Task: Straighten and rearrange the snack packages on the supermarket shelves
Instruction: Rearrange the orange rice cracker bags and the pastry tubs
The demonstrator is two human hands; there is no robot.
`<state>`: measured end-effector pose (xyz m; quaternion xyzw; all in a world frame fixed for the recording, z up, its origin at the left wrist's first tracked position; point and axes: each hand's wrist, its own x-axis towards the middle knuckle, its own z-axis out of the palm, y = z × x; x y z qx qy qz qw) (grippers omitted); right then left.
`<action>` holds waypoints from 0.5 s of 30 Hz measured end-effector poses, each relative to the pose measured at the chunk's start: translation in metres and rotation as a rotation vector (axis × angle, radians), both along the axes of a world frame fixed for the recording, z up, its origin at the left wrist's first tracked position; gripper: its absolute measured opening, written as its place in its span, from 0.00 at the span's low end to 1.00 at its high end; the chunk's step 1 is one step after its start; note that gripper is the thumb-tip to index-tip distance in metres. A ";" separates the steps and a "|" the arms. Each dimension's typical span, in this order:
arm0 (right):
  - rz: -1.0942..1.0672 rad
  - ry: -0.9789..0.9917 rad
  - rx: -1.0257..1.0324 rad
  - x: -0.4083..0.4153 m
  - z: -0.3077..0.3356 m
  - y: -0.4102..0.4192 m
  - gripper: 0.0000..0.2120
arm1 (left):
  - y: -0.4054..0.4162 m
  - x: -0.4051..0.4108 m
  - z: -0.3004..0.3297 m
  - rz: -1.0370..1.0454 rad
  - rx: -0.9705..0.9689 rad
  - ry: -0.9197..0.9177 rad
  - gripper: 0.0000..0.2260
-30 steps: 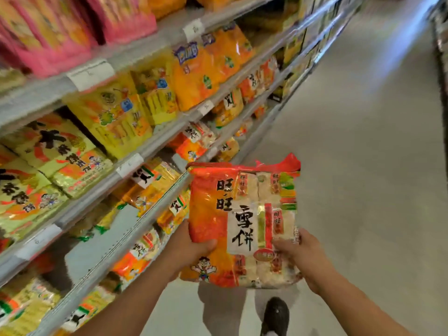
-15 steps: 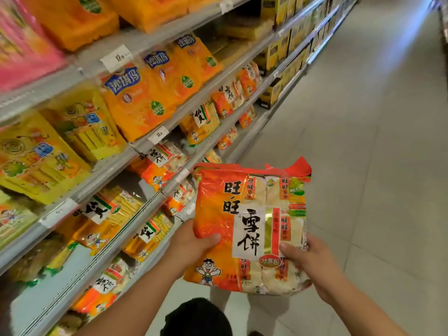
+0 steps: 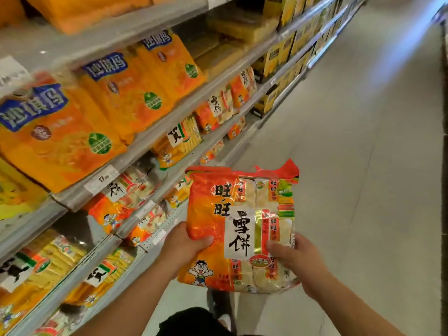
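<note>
A large orange and red rice cracker bag (image 3: 240,224) with black characters and a cartoon boy is held upright in front of me, out over the aisle floor. My left hand (image 3: 186,246) grips its left edge, thumb across the front. My right hand (image 3: 294,257) grips its lower right side, thumb on the front. Matching orange rice cracker bags (image 3: 126,202) lie on the shelf just left of the held bag, and more (image 3: 218,110) sit farther along. The backs of both hands' fingers are hidden behind the bag.
Grey metal shelves (image 3: 135,154) with price tags run along the left. Orange bags with blue labels (image 3: 114,98) fill the shelf above. Yellow cracker bags (image 3: 179,139) and yellow boxes (image 3: 274,57) sit farther down. Grey tiled aisle floor (image 3: 363,166) stretches to the right.
I have walked forward along the aisle with the bag in both hands. The pink and yellow packs have slid out of view, and the orange blue-labelled bags and matching cracker bags are now beside me.
</note>
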<state>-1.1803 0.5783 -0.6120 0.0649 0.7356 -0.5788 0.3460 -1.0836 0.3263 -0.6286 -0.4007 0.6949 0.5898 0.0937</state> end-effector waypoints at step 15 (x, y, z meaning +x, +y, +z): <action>0.452 -0.032 0.053 -0.282 -0.038 -0.135 0.18 | -0.073 -0.191 -0.038 0.444 0.001 -0.030 0.22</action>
